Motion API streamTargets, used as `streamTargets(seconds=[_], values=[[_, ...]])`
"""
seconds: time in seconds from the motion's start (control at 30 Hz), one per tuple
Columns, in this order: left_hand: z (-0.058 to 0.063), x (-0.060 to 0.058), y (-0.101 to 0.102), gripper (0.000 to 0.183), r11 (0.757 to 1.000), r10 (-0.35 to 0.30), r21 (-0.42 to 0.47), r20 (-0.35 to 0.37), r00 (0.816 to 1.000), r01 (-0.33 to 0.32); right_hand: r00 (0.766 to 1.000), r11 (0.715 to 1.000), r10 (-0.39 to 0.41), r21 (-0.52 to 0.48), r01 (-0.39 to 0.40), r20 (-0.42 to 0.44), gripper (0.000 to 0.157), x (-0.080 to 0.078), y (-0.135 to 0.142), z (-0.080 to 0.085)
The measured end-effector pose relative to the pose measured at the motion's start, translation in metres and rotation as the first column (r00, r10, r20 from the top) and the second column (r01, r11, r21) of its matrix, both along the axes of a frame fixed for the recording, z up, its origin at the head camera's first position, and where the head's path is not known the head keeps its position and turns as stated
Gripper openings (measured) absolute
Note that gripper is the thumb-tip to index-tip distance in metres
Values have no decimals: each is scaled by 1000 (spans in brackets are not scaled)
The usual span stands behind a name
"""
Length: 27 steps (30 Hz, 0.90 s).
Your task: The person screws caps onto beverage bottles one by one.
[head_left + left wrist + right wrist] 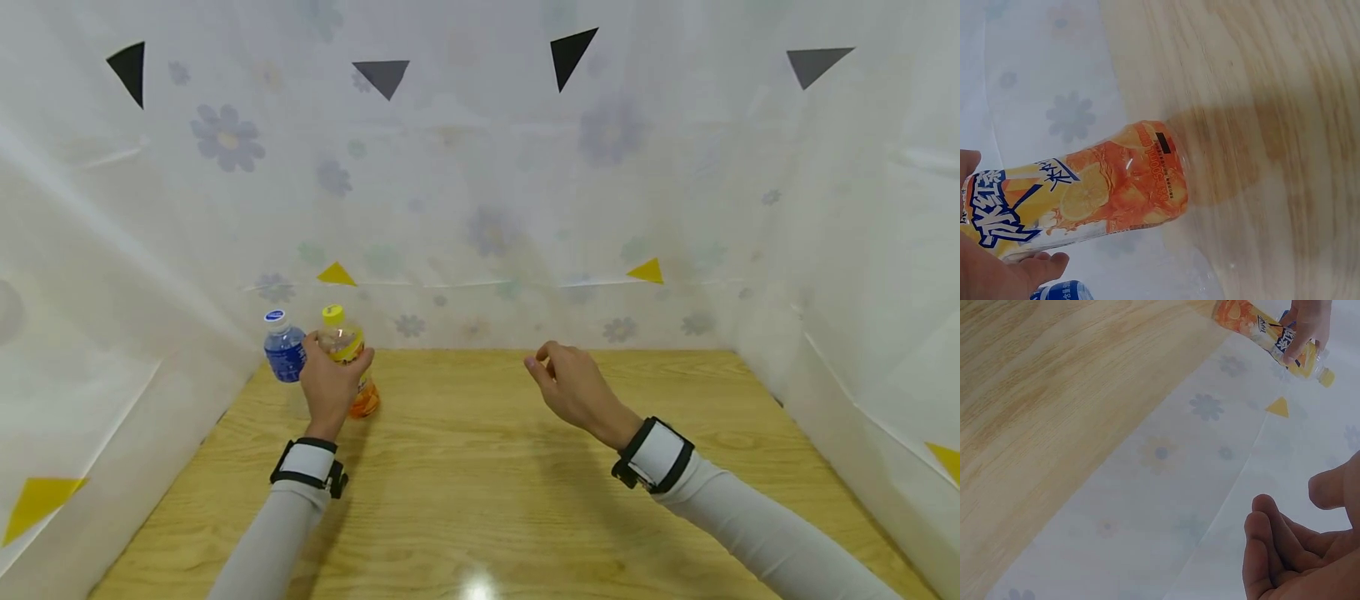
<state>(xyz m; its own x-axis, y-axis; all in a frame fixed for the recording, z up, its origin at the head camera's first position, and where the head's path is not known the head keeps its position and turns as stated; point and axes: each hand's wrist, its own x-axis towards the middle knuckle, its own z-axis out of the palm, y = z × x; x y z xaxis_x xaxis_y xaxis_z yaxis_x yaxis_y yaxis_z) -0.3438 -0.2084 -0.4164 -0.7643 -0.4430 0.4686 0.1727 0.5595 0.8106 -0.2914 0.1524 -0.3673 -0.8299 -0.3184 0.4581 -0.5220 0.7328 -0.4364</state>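
Observation:
At the far left of the table, my left hand (328,387) grips a plastic iced tea bottle (364,400) round its upper label. The bottle has a yellow cap and an orange and yellow label with lemon slices; it looks nearly upright in the head view, its base close over the wood. Just left of it stands a clear water bottle (285,357) with a blue label and a white and blue cap, partly hidden by the left hand. My right hand (573,387) hovers above the table right of centre, fingers loosely curled, holding nothing.
The wooden table (465,483) is enclosed by white flower-patterned sheeting (480,175) at the back and both sides. Black, grey and yellow triangles are stuck on the sheeting. Each wrist wears a strap with a white band.

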Motion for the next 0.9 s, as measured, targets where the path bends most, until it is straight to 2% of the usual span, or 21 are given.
streamTargets(seconds=[0.27, 0.5, 0.67, 0.77, 0.9], values=[[8, 0, -2, 92, 1000, 12, -28, -4, 1000, -12, 1000, 1000, 11, -6, -11, 4, 27, 0, 0, 0], [30, -4, -4, 90, 997, 19, -78, -25, 1000, -20, 1000, 1000, 15, -5, -15, -2, 26, 0, 0, 0], [51, -7, -1, 85, 990, 38, -132, -110, 993, -52, 1000, 1000, 13, -13, -13, -1, 25, 0, 0, -2], [64, -6, 6, 71, 980, 48, -178, -246, 968, -94, 1000, 1000, 14, -17, -14, -3, 24, -1, 0, -3], [76, 1, 26, 42, 961, -12, -251, -445, 896, -112, 1000, 1000, 11, -14, -11, -11, 23, -2, 0, -6]])
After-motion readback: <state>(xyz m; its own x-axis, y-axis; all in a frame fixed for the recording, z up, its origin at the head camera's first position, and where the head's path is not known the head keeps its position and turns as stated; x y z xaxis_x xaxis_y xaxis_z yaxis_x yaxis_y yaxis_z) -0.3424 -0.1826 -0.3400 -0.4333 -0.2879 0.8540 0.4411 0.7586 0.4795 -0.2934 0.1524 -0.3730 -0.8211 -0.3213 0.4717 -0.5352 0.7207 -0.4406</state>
